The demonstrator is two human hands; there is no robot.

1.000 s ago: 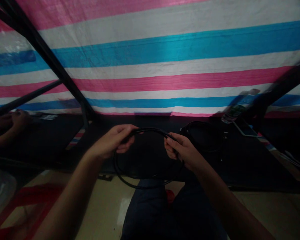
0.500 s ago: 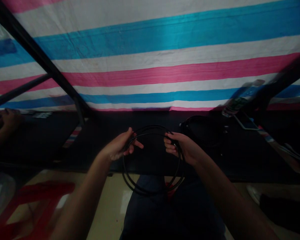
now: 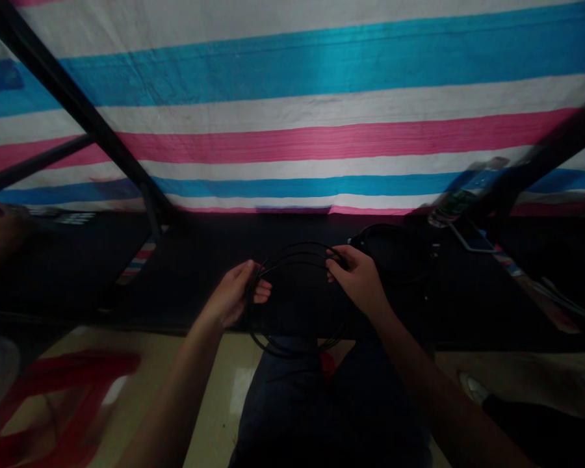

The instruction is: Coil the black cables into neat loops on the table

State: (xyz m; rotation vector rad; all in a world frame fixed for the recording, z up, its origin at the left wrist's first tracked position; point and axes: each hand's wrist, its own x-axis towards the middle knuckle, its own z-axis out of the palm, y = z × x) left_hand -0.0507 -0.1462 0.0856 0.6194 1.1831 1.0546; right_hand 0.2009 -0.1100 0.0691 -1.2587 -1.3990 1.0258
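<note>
A black cable (image 3: pixel 292 355) hangs in loose loops between my two hands, over the front edge of the black table (image 3: pixel 214 237). My left hand (image 3: pixel 238 291) is closed round the left side of the loops, thumb on top. On the upper right side, my right hand (image 3: pixel 355 273) pinches the cable between thumb and fingers, its back turned up. The lower part of the loops drops below the table edge in front of my legs. Another black coiled cable (image 3: pixel 377 227) lies on the table just beyond my right hand; its dark outline is hard to make out.
A plastic bottle (image 3: pixel 461 198) and a phone (image 3: pixel 472 235) are at the back right. Black frame bars (image 3: pixel 78 104) slant up on both sides before a striped sheet (image 3: pixel 273 143). At far left is another person's hand (image 3: pixel 7 227). A red stool (image 3: pixel 73 377) stands lower left.
My right hand has turned over, its back now facing up, and grips slightly higher on the cable. My left fingers have drawn in. The loops have risen a little and narrowed.
</note>
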